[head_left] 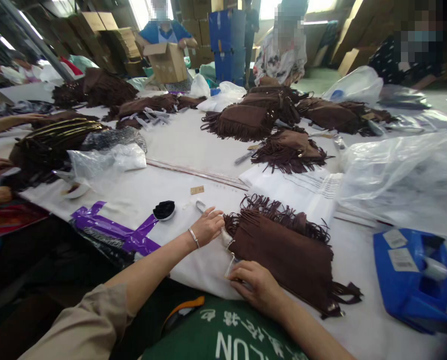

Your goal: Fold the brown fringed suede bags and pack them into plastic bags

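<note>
A dark brown bag with long fringe lies on the white-covered table in front of me, its strap end and metal fittings at the lower right. My left hand, with a bracelet at the wrist, is at the bag's upper left corner, fingers loosely stretched out. A small pale fuzzy piece shows beside the fingertips. My right hand rests at the near left edge of the bag with fingers curled in. At its fingertips is a small thin metal piece; its kind is unclear.
A small dish with black contents and a brown tag lie to the left. Purple tape runs along the table edge. A blue plastic container stands right, below clear plastic bags. More fringed bags and several people are beyond.
</note>
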Tool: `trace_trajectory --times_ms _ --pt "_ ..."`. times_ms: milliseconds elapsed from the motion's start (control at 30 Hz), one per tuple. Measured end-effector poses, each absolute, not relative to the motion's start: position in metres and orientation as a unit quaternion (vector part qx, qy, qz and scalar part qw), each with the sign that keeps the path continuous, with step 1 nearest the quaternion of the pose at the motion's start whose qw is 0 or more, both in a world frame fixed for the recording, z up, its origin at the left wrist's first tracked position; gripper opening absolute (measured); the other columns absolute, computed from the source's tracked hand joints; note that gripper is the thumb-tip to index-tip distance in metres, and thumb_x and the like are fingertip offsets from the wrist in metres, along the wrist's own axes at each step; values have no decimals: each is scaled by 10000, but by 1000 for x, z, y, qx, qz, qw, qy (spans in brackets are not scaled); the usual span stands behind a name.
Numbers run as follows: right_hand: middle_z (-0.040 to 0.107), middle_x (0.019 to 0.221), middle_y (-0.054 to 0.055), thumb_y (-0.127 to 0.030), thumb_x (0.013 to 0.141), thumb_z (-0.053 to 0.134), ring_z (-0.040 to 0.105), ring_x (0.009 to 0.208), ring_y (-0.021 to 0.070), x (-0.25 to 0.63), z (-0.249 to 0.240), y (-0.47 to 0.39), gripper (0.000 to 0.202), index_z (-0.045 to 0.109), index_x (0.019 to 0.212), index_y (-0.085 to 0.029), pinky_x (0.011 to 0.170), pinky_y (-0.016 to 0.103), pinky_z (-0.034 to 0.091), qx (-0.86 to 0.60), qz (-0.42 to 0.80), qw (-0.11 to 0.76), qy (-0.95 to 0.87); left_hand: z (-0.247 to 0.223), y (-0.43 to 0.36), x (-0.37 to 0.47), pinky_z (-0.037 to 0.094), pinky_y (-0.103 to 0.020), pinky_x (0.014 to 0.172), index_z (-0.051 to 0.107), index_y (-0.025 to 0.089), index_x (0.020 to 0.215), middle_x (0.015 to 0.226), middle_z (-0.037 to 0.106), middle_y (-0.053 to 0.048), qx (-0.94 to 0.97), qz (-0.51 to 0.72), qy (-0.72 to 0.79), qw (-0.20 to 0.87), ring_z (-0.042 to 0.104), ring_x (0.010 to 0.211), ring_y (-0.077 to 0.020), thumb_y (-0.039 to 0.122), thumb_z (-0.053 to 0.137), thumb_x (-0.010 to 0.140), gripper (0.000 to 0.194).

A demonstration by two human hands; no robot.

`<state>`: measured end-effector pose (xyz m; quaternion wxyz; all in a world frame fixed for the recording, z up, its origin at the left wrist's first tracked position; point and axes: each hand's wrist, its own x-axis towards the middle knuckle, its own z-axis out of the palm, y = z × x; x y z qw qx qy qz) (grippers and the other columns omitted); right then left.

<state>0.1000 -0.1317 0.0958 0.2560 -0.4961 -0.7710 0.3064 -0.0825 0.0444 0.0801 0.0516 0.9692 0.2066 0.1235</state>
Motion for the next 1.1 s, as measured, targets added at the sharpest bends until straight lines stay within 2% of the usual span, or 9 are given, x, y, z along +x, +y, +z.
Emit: trace_trajectory --times_ms 100,200,333,467,633,700,767,900,1100 --pt "660 897 21 -263 874 527 611 826 162 85 89 -125 133 646 931 -242 731 258 468 -485 318 219 -785 88 41 -85 386 -374 969 548 160 898 878 604 -60 970 106 207 71 544 940 -201 159 502 841 73" --pt "657 875 20 -273 893 497 609 806 159 85 90 -123 155 646 914 -233 724 254 463 -498 335 240 -763 101 33 -91 442 -299 803 545 160 880 829 595 -48 957 118 235 121 544 828 -184 164 511 816 72" --pt "655 821 8 -328 915 467 604 766 144 102 97 -132 213 650 865 -231 717 243 462 -538 408 327 -661 117 24 -96 431 -237 669 545 182 878 774 585 2 906 121 318 250 539 698 -134 179 549 760 118" --pt "647 767 -7 -398 899 488 605 650 142 125 92 -150 217 626 957 -240 664 255 466 -641 359 367 -570 117 26 -94 419 -216 594 555 187 865 694 570 32 867 109 370 317 525 608 -112 214 559 769 99" --pt "677 940 -18 -399 893 497 649 768 158 135 77 -167 205 605 1024 -285 748 274 471 -704 253 311 -586 103 12 -94 421 -346 869 585 157 904 932 617 -81 889 154 371 221 539 941 -219 195 565 791 121" --pt "679 965 -24 -385 893 498 650 833 162 133 74 -169 192 605 1021 -291 773 271 467 -699 242 301 -602 97 -8 -94 406 -360 890 598 157 867 902 622 -89 887 170 375 207 540 945 -225 249 520 850 121" --pt "681 936 -30 -381 891 502 648 819 153 130 73 -170 179 607 1004 -289 756 259 469 -693 257 304 -601 90 -32 -90 442 -319 777 609 174 823 724 617 -51 864 147 412 251 578 778 -197 358 484 889 232" --pt "670 814 -38 -392 883 516 635 712 135 128 73 -170 176 612 978 -279 705 242 473 -683 294 332 -580 72 -62 -64 430 -252 588 609 185 813 468 537 25 749 74 497 432 556 518 -151 503 551 825 324" --pt "635 685 -51 -399 873 536 618 640 123 133 69 -174 193 618 985 -266 677 229 470 -684 295 369 -555 58 -50 -46 333 -200 368 549 168 752 407 517 48 631 55 540 554 424 303 -104 323 494 828 181"
